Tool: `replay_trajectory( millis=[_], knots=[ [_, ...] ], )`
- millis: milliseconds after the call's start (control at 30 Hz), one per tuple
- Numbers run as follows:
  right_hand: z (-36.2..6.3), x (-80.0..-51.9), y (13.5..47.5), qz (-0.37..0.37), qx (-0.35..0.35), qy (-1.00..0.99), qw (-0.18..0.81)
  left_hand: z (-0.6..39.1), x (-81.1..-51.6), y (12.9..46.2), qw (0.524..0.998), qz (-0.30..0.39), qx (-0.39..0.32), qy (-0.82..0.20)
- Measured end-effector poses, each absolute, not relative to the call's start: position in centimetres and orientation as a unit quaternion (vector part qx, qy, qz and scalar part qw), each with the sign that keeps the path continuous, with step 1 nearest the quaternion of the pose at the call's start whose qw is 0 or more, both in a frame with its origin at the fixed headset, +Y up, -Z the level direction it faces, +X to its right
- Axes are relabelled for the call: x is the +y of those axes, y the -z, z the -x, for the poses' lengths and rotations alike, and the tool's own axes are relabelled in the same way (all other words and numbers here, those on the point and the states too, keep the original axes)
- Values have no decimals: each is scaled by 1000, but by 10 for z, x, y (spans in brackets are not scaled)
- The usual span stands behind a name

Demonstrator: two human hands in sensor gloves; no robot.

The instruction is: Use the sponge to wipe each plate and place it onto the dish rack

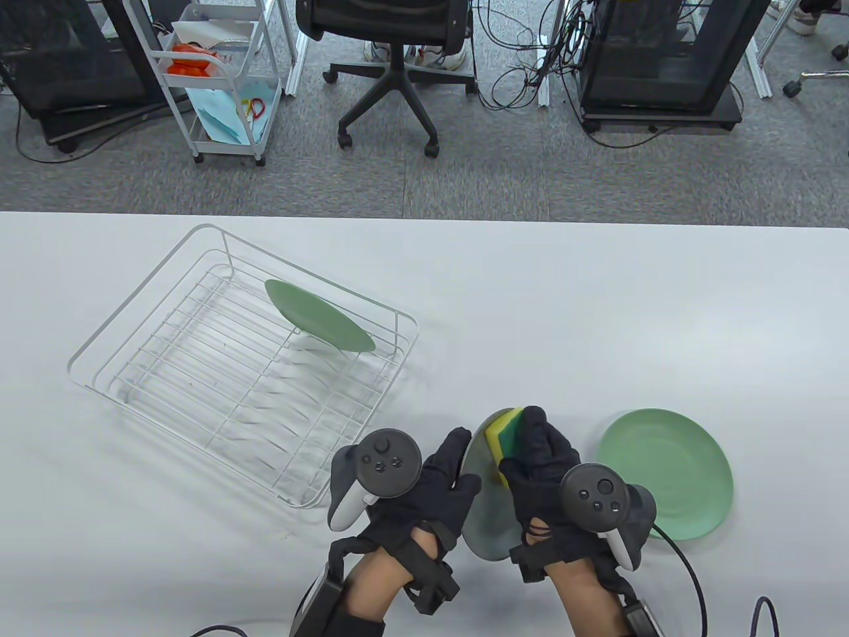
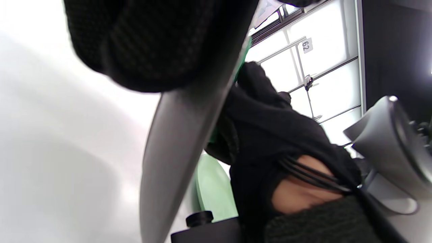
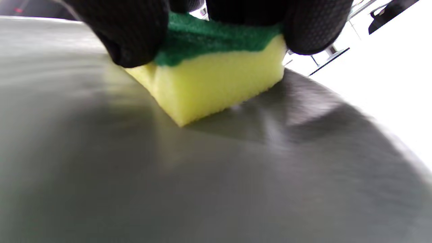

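From above the table, my left hand (image 1: 434, 488) grips the left edge of a grey plate (image 1: 487, 524) that stands tilted between my two hands, my fingers curled round its rim. My right hand (image 1: 540, 464) holds a yellow and green sponge (image 1: 503, 441) pressed against the upper face of that plate, fingers wrapped over the sponge's top. Just to the right, a green plate (image 1: 666, 472) lies flat on the white table (image 1: 597, 318). The white wire dish rack (image 1: 242, 365) sits to the left, and in its far end another green plate (image 1: 320, 315) leans at a tilt. In my left wrist view, the grey plate (image 2: 175, 148) runs edge-on through the frame with my gloved fingers (image 2: 148, 44) over its rim at the top; beyond it my right hand (image 2: 270, 135) shows, with a slice of the green plate (image 2: 212, 189) below. In my right wrist view, my fingertips (image 3: 135, 33) pinch the sponge (image 3: 216, 84) by its green scouring side, and its yellow body presses down onto the grey plate's (image 3: 168, 175) surface.
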State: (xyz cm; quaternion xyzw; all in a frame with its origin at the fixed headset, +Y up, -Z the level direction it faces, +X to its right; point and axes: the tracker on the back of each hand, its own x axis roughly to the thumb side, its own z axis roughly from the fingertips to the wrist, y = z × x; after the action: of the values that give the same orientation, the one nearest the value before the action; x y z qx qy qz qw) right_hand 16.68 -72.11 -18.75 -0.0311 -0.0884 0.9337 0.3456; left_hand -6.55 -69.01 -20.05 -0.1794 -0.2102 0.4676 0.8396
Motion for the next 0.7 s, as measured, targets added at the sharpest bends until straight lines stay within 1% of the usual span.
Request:
replay_trajectory(
  millis=[133,333,500,567,700],
  knots=[
    [-169,-723,188,51,-72,-949,304,74,-686,202,833,159,-199,-492],
    [-152,-724,186,24,-14,-958,286,91,-680,203,846,112,-171,-492],
    [-139,-726,183,-24,34,-950,309,103,-679,204,852,85,-140,-497],
    [-132,-727,182,-56,52,-947,313,107,-679,205,855,78,-132,-495],
    [-124,-726,180,-104,50,-937,328,109,-681,207,855,80,-123,-497]
  ],
)
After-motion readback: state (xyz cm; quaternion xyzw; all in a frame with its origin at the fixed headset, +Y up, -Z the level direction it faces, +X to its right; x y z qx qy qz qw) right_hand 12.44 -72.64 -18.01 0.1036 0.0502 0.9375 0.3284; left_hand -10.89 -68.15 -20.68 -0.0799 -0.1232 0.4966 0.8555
